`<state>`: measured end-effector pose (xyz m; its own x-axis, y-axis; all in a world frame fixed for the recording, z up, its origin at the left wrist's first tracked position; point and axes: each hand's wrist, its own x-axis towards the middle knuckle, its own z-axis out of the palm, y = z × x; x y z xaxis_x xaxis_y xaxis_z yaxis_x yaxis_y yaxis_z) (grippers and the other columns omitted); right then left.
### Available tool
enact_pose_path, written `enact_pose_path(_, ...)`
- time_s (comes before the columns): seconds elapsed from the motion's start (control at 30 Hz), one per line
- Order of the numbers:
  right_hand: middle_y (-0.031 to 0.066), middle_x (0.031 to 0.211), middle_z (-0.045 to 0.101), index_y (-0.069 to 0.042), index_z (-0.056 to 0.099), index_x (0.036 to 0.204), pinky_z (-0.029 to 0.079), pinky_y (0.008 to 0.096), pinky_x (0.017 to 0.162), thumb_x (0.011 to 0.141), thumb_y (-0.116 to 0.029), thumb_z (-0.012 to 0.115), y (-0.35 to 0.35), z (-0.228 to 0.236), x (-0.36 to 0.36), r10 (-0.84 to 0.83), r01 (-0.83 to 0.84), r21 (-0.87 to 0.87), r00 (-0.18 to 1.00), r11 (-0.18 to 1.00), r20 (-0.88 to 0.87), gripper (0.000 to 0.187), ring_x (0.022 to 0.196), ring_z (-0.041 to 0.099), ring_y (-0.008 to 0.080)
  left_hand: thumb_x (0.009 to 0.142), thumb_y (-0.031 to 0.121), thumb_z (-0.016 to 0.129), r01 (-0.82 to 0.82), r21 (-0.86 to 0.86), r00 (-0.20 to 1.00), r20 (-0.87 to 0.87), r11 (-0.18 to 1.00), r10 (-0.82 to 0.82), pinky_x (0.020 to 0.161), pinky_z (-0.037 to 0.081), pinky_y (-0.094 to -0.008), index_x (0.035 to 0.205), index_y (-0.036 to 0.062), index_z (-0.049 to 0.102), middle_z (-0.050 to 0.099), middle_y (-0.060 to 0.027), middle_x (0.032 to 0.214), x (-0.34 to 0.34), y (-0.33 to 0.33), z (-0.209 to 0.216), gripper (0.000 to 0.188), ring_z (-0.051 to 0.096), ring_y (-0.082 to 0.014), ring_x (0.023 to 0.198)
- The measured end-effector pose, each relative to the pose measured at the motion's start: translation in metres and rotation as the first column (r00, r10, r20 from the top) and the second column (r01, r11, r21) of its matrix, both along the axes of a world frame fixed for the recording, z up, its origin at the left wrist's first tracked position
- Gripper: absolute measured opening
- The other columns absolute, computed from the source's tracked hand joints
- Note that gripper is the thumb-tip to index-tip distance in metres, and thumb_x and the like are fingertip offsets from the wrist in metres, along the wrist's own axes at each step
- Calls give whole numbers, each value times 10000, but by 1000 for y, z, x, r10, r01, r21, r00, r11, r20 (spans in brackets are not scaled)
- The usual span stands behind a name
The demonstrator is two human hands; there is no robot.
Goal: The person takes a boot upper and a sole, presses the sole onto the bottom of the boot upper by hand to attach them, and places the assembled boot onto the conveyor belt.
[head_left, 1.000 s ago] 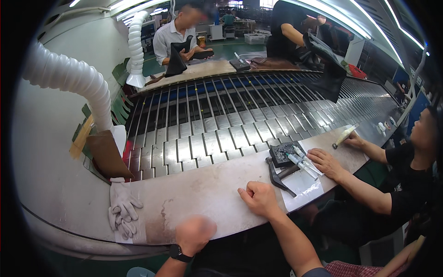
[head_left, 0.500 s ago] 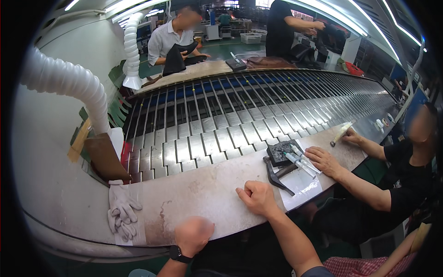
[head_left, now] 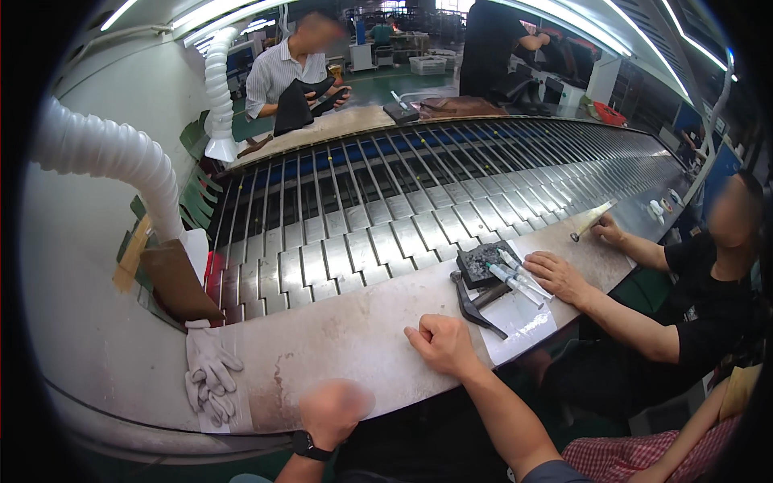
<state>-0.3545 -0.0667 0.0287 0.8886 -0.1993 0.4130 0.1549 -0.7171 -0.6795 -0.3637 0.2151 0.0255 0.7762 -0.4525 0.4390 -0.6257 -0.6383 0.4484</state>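
My left hand (head_left: pixel 334 412), with a dark watch (head_left: pixel 311 445) on its wrist, rests at the near edge of the pale bench board (head_left: pixel 346 338); its fingers are smeared out. My right hand (head_left: pixel 441 344) lies on the board, closed in a loose fist with nothing showing in it. Just right of it lies a hammer (head_left: pixel 473 310) with a dark head, partly on a white sheet (head_left: pixel 523 328). Beside the hammer are a rough black block (head_left: pixel 483 262) and several clear syringes (head_left: pixel 519 282) with green tips. Neither of my hands touches these.
Grey-white gloves (head_left: pixel 211 366) lie at the board's left end. Beyond runs a slatted metal conveyor (head_left: pixel 403 233). White ducts (head_left: pixel 121 145) hang at left. On the right, a co-worker's hand (head_left: pixel 555 278) lies near the syringes; the other holds a pale tapered tool (head_left: pixel 592 221).
The view has shifted slightly. My hands keep their places on the board. Across the conveyor, a person in a striped shirt has raised a black piece, and another person's arm has bent.
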Motion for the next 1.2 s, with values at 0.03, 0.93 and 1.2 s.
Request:
enact_pose_path(0.03,132,598,580,-76,578,669,466,468,554,938,-288,784,-1,0,0,-3,3,0,1000,1000,3,400,571,621,361,840,237,884,-2,-6,1000,-3,1000,2,554,510,-401,899,84,731,638,-56,715,1,0,0,224,651,-264,611)
enact_pose_path(0.93,159,686,636,-56,603,729,493,514,631,954,-289,737,0,10,-3,-8,7,39,1000,999,23,350,674,654,407,864,124,830,19,-43,999,-38,999,-21,572,461,-431,938,47,703,599,-102,732,-3,3,0,166,600,-305,613)
enact_pose_path(1.2,161,692,642,-55,602,737,492,526,646,956,-288,729,4,12,-3,0,0,32,1000,999,9,344,692,658,420,880,107,818,1,-57,999,-44,998,-3,573,458,-435,949,44,698,591,-104,721,-4,8,-2,152,594,-298,607)
